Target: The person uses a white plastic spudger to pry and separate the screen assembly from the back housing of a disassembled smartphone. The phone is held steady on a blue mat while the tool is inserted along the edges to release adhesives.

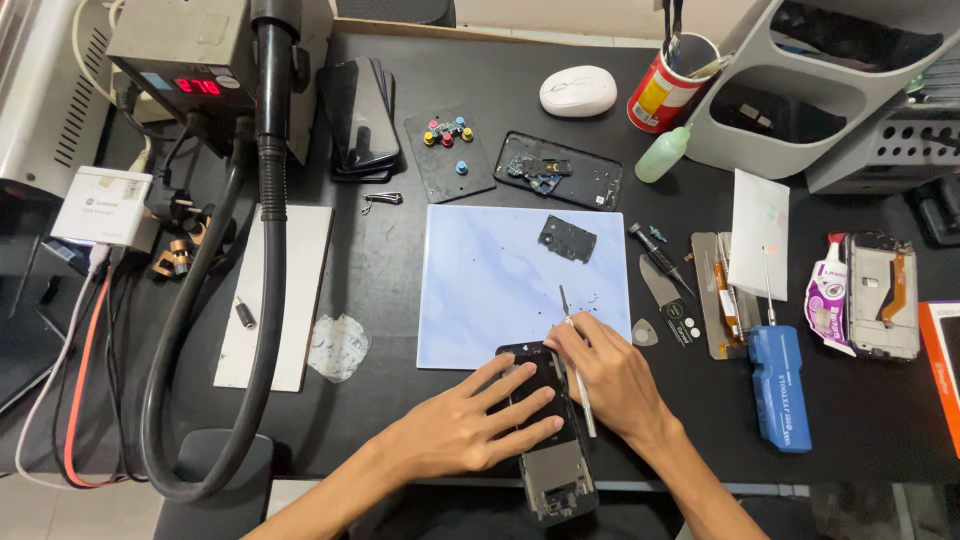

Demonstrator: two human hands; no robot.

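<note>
head view: at the lower centre of the frame, a person's left hand (470, 425) lies flat, fingers spread, on the dark face of an opened phone (550, 430) that rests half on a pale blue work mat (500, 280) and half on the black table (400, 290), its bare lower frame reaching the table's near edge. the right hand (605, 375) sits just beside it, thumb and forefinger pinching a thin metal tool (572, 350) whose tip points up over the mat, the other fingers curled against the phone's upper right corner. a small dark plate (567, 239) lies near the mat's top edge. at upper right stands a red and yellow can (662, 92) holding tools, with a pale green squeeze bottle (662, 155) just below it and a white mouse (578, 91) to its left. right of the mat lie a white card (760, 235), a blue rectangular case (780, 385) with white lettering, and a purple and white pouch (826, 290) touching a second stripped phone frame (882, 296). an orange-edged box (942, 370) is cut by the right edge. at upper left, a grey station with a red digit display (198, 85) feeds a thick black hose (260, 300); a white adapter box (103, 205) with a small label sits below it.
</note>
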